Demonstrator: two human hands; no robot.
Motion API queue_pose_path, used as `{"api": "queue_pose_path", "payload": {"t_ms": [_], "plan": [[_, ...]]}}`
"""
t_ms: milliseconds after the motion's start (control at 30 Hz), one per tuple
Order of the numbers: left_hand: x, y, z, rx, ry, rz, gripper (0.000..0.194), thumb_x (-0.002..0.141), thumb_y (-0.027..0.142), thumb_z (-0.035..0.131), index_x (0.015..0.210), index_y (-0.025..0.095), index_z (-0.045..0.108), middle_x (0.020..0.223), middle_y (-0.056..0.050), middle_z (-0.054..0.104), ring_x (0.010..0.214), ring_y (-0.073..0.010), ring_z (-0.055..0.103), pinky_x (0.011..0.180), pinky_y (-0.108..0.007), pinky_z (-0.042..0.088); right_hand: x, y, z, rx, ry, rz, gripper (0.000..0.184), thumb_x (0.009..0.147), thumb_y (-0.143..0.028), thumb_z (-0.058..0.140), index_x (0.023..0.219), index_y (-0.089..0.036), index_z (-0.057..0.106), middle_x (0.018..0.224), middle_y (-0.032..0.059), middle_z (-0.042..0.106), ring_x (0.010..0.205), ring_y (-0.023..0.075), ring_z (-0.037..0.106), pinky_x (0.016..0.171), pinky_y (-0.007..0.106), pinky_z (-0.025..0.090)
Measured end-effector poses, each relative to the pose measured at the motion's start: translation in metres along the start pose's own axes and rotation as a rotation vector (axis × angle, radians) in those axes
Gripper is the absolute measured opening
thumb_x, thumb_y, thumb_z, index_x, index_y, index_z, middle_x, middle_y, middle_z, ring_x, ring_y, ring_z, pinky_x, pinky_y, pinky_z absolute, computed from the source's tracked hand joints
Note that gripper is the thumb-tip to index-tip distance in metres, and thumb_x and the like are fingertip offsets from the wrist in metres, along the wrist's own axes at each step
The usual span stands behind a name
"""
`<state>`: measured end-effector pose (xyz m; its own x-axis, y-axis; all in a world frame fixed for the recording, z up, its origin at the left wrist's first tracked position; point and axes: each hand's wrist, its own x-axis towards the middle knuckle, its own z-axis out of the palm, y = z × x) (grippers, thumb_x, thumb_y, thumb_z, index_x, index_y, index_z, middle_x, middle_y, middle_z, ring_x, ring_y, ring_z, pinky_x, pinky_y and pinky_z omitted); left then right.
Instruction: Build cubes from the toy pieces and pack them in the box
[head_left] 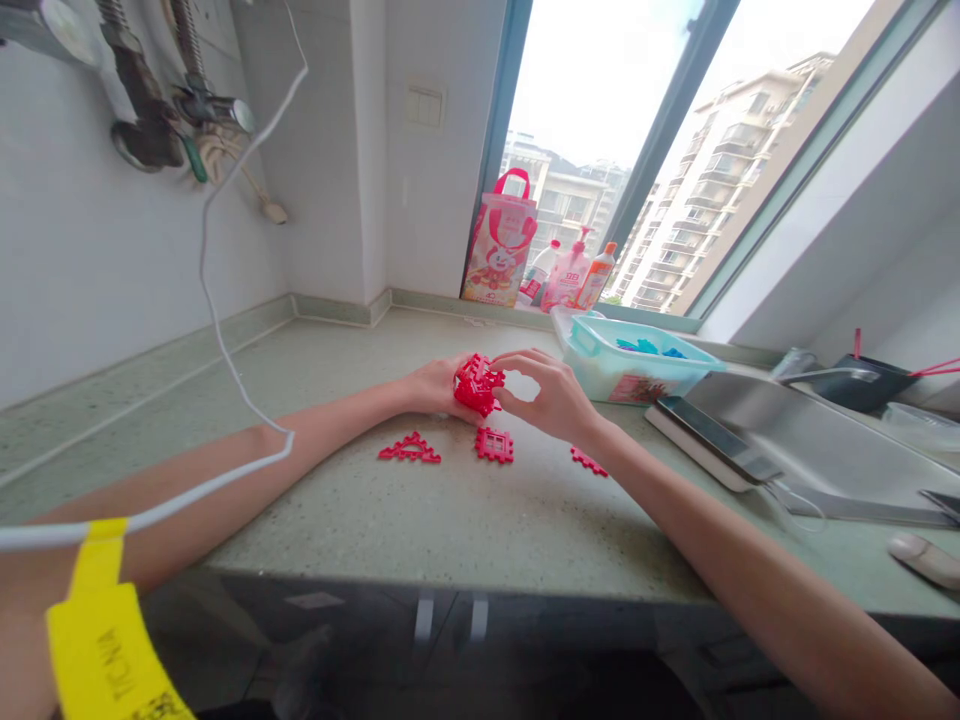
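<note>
A cluster of red interlocking plastic building blocks (478, 384) is held just above the counter. My left hand (441, 388) wraps round its left side. With thumb and fingertips, my right hand (551, 393) grips the cluster's right edge, the fingers curved into a ring. Three loose red pieces lie nearby: a triangular piece (409, 448) below my left hand, a square window-like piece (494, 445) under the cluster, and a toothed piece (589, 461) partly hidden by my right forearm. How the cluster's parts join is too small to make out.
Behind my right hand stands a turquoise tub (637, 350) with blue pieces. A phone-like dark slab (716, 440) rests by the steel sink (825, 440). Bottles (568, 275) and a pink bag (500, 245) line the windowsill. A white cable (217, 310) with a yellow tag (112, 640) hangs at left.
</note>
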<state>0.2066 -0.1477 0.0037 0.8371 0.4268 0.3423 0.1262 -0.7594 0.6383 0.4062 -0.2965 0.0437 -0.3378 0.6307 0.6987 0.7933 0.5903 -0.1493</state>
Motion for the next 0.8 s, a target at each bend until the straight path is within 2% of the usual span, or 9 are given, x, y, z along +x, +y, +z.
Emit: {"api": "queue_pose_path", "payload": {"t_ms": [100, 167, 300, 433, 500, 567, 667, 733, 800], "plan": [[0.0, 0.002, 0.0, -0.007, 0.008, -0.083, 0.125, 0.052, 0.051, 0.099, 0.158, 0.018, 0.041, 0.118, -0.008, 0.076, 0.11, -0.0301, 0.071, 0.099, -0.039, 0.052, -0.001, 0.002, 0.003, -0.014, -0.04, 0.002, 0.02, 0.094, -0.024, 0.069, 0.113, -0.026, 0.074, 0.116, 0.0044, 0.078, 0.108, 0.0252, 0.07, 0.101, 0.045, 0.054], [-0.001, 0.003, -0.001, -0.019, 0.001, -0.111, 0.133, 0.051, 0.051, 0.099, 0.162, 0.016, 0.035, 0.121, -0.01, 0.075, 0.115, -0.0312, 0.069, 0.104, -0.041, 0.05, -0.002, 0.003, 0.004, -0.018, -0.063, 0.007, 0.02, 0.095, -0.024, 0.068, 0.114, -0.025, 0.074, 0.119, 0.005, 0.078, 0.109, 0.026, 0.069, 0.101, 0.045, 0.054], [-0.003, 0.0, -0.006, -0.021, -0.006, -0.099, 0.126, 0.05, 0.048, 0.1, 0.158, 0.019, 0.043, 0.125, -0.011, 0.074, 0.118, -0.031, 0.069, 0.103, -0.04, 0.051, -0.004, 0.004, 0.004, -0.027, -0.089, 0.013, 0.022, 0.096, -0.026, 0.068, 0.117, -0.026, 0.075, 0.124, 0.0061, 0.076, 0.113, 0.0266, 0.069, 0.102, 0.046, 0.054], [-0.007, -0.008, -0.018, -0.054, -0.068, -0.075, 0.115, 0.056, 0.046, 0.098, 0.156, 0.019, 0.047, 0.114, -0.009, 0.078, 0.103, -0.0277, 0.073, 0.091, -0.035, 0.054, -0.004, 0.002, 0.0, -0.027, -0.051, -0.012, 0.023, 0.097, -0.029, 0.067, 0.119, -0.027, 0.074, 0.127, 0.0069, 0.075, 0.115, 0.0257, 0.068, 0.103, 0.046, 0.054], [-0.008, -0.012, -0.023, -0.049, -0.095, -0.053, 0.103, 0.059, 0.046, 0.097, 0.15, 0.02, 0.054, 0.115, -0.008, 0.078, 0.101, -0.0259, 0.073, 0.088, -0.032, 0.054, -0.005, -0.001, -0.006, -0.034, -0.016, -0.033, 0.021, 0.097, -0.029, 0.066, 0.116, -0.026, 0.074, 0.122, 0.0071, 0.076, 0.11, 0.0248, 0.069, 0.1, 0.044, 0.054], [-0.009, -0.014, -0.027, -0.029, -0.114, -0.031, 0.09, 0.062, 0.047, 0.095, 0.141, 0.021, 0.062, 0.117, -0.007, 0.077, 0.102, -0.0246, 0.073, 0.088, -0.031, 0.053, -0.006, -0.007, -0.014, -0.037, -0.031, -0.045, 0.015, 0.096, -0.029, 0.066, 0.106, -0.025, 0.075, 0.106, 0.0058, 0.077, 0.097, 0.0227, 0.07, 0.091, 0.04, 0.056], [-0.01, -0.013, -0.03, -0.003, -0.134, -0.033, 0.078, 0.063, 0.046, 0.094, 0.133, 0.021, 0.068, 0.113, -0.004, 0.078, 0.099, -0.0235, 0.072, 0.086, -0.029, 0.052, -0.009, -0.017, -0.027, -0.022, -0.244, -0.03, 0.011, 0.095, -0.031, 0.067, 0.091, -0.025, 0.075, 0.083, 0.0006, 0.074, 0.071, 0.0158, 0.067, 0.072, 0.031, 0.052], [-0.011, -0.011, -0.03, -0.007, -0.148, -0.057, 0.079, 0.063, 0.045, 0.093, 0.134, 0.02, 0.068, 0.109, -0.004, 0.078, 0.096, -0.0228, 0.071, 0.083, -0.029, 0.052, -0.011, -0.022, -0.033, -0.038, -0.402, -0.01, 0.014, 0.094, -0.037, 0.071, 0.089, -0.025, 0.075, 0.082, -0.0012, 0.075, 0.063, 0.0129, 0.064, 0.064, 0.028, 0.048], [-0.011, -0.009, -0.031, -0.021, -0.166, -0.083, 0.084, 0.063, 0.045, 0.092, 0.139, 0.019, 0.065, 0.103, -0.003, 0.077, 0.091, -0.0217, 0.07, 0.079, -0.028, 0.051, -0.012, -0.024, -0.034, -0.085, -0.481, 0.001, 0.017, 0.091, -0.043, 0.077, 0.093, -0.026, 0.076, 0.086, -0.0011, 0.076, 0.064, 0.0139, 0.066, 0.063, 0.028, 0.045]]}}
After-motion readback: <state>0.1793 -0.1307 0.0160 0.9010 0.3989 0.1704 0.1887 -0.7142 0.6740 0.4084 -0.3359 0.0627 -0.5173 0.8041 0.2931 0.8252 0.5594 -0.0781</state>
